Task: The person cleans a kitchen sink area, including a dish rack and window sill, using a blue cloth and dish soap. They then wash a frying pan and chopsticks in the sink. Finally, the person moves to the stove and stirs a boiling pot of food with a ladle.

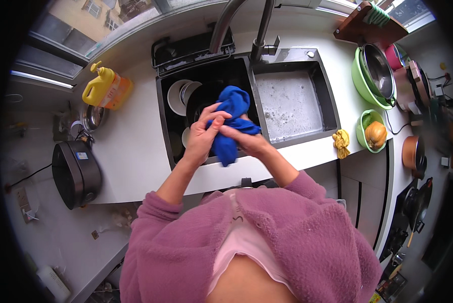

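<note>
Both hands hold one bunched blue cloth [234, 100] over the front part of the left sink basin [207, 72]. My left hand [205, 130] grips it from the left, fingers laid across its middle. From the other side my right hand [245, 136] is closed around it, thumb on top, and the cloth covers most of those fingers. A loose end hangs down between my wrists. Behind the cloth, white bowls [178, 97] and a dark round pan [200, 100] sit in the basin, partly hidden by my hands and the cloth.
Soapy water fills the right basin [290, 106], beside the faucet [260, 45]. A yellow crumpled cloth [341, 144] lies at the counter's front edge, near a green basket [362, 130] with a squash. Left stand a yellow pump bottle [107, 87] and a dark appliance [76, 174].
</note>
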Available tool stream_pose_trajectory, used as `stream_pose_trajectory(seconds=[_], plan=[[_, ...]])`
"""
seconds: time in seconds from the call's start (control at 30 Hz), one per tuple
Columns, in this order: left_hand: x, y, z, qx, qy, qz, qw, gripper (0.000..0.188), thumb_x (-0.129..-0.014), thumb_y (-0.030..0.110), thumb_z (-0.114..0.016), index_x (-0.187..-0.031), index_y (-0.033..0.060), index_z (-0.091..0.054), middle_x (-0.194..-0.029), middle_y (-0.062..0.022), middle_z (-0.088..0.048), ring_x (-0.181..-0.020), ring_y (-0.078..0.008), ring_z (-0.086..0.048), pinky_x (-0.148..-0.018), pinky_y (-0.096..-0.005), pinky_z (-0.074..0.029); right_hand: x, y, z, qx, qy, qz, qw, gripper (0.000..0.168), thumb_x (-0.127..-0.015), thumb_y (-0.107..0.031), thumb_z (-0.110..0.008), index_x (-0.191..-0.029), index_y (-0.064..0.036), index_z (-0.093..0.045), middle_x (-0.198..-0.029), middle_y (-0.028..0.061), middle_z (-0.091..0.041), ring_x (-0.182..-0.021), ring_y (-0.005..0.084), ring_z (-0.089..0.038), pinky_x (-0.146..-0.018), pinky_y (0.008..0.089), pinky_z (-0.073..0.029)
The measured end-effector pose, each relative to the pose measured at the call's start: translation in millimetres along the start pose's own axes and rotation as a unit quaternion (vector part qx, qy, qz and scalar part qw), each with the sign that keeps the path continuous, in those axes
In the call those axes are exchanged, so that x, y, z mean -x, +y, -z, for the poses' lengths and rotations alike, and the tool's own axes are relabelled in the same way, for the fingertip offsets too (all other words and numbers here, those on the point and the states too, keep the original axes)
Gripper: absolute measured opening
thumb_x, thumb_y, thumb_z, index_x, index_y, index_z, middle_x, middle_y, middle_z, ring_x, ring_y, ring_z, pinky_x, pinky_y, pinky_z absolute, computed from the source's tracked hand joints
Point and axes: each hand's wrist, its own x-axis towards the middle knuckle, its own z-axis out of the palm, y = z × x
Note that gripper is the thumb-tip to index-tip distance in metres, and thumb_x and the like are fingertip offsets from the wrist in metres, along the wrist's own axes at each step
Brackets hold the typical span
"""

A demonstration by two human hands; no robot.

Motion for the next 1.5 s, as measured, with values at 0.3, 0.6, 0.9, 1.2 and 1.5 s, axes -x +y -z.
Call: stream_pose_trajectory(seconds=[0.3,0.6,0.9,1.2,1.5], plan=[[-41.4,-15.1,-18.4,0.286,-0.008,0.173,0.942,0.033,-0.094,0.032,-0.050,-0.110,0.0032,-0.056,-0.098,-0.0101,-0.062,-0.086,-0.0133,-0.058,-0.077,-0.0260,-0.050,44.8,-58.0,90.5,-0.133,0.078,-0.022,0.988,0.036,-0.086,-0.007,-0.042,-0.120,0.004,-0.048,-0.107,0.0129,-0.059,-0.094,0.0184,-0.060,-0.087,0.0320,-0.050],[-41.2,14.5,-21.8,0.108,-0.141,0.191,0.965,0.036,-0.079,0.027,-0.071,-0.100,-0.0009,-0.061,-0.083,-0.0028,-0.063,-0.071,-0.0093,-0.060,-0.069,-0.0224,-0.051,42.2,-125.4,104.6,0.401,0.163,0.151,0.889,0.030,-0.091,-0.030,-0.056,-0.094,-0.003,-0.068,-0.079,0.0066,-0.065,-0.075,0.0122,-0.059,-0.070,0.0251,-0.048],[-36.0,72.4,4.5,0.335,0.050,0.097,0.936,0.027,-0.088,0.024,-0.057,-0.104,0.0027,-0.059,-0.098,-0.0088,-0.064,-0.092,-0.0209,-0.062,-0.086,-0.0360,-0.050,59.1,-169.8,116.9,0.208,0.245,0.160,0.933,0.033,-0.089,-0.034,-0.057,-0.098,-0.003,-0.063,-0.090,0.0113,-0.067,-0.081,0.0137,-0.064,-0.057,0.0212,-0.050],[-54.3,113.0,-91.6,0.391,-0.164,0.051,0.904,0.029,-0.092,0.026,-0.054,-0.113,0.0065,-0.055,-0.103,-0.0074,-0.062,-0.097,-0.0196,-0.061,-0.083,-0.0354,-0.052,14.8,-95.2,44.3,0.377,-0.004,0.269,0.887,0.129,-0.046,-0.035,-0.089,-0.144,-0.005,-0.009,-0.144,0.0202,-0.021,-0.133,0.0332,-0.025,-0.110,0.0406,-0.021],[-53.1,92.3,97.7,0.296,-0.106,-0.051,0.948,0.049,-0.087,0.042,-0.052,-0.122,0.0084,-0.052,-0.127,-0.0130,-0.051,-0.118,-0.0286,-0.048,-0.102,-0.0502,-0.034,24.4,-99.6,38.8,0.322,0.017,0.418,0.849,0.031,-0.079,-0.013,-0.065,-0.107,-0.002,-0.062,-0.113,0.0084,-0.057,-0.106,0.0173,-0.049,-0.094,0.0307,-0.039]])
